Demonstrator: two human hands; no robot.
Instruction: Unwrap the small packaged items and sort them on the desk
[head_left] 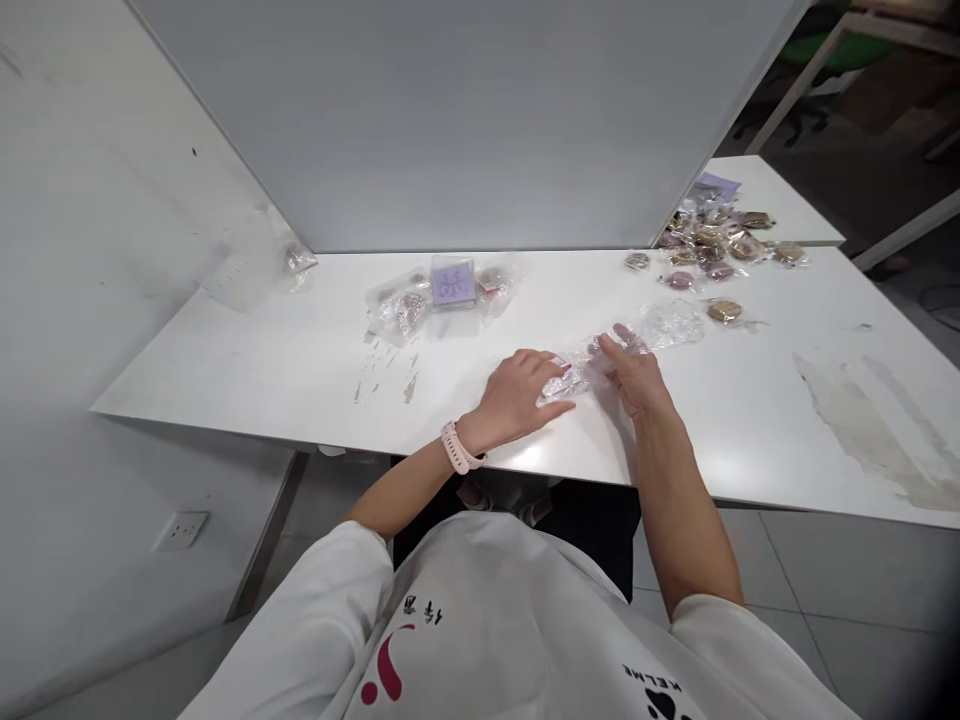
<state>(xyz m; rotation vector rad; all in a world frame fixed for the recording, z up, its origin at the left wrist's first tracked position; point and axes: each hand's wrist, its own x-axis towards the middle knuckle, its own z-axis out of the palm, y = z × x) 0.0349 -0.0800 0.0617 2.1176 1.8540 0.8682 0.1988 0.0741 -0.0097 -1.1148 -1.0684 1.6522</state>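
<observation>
A crinkled clear plastic bag [577, 372] with a small red mark lies between my hands, low over the white table. My left hand [517, 398] is at its left side, fingers curved over the edge and thumb apart below. At the bag's right end, my right hand [637, 378] has it between thumb and fingers; film partly covers the fingertips. What the bag contains cannot be made out. Just beyond my right hand rests another crumpled clear wrapper [670, 323]. A wrapped gold-brown round piece [724, 311] sits to the right of that wrapper.
Several wrapped round pieces [709, 240] are heaped at the back right. Toward the back left stand a purple-topped clear box [453, 284] and bagged items [405, 308] beside it. A grey panel [480, 120] bounds the white table [300, 370] behind. Peeled patches mark its right end.
</observation>
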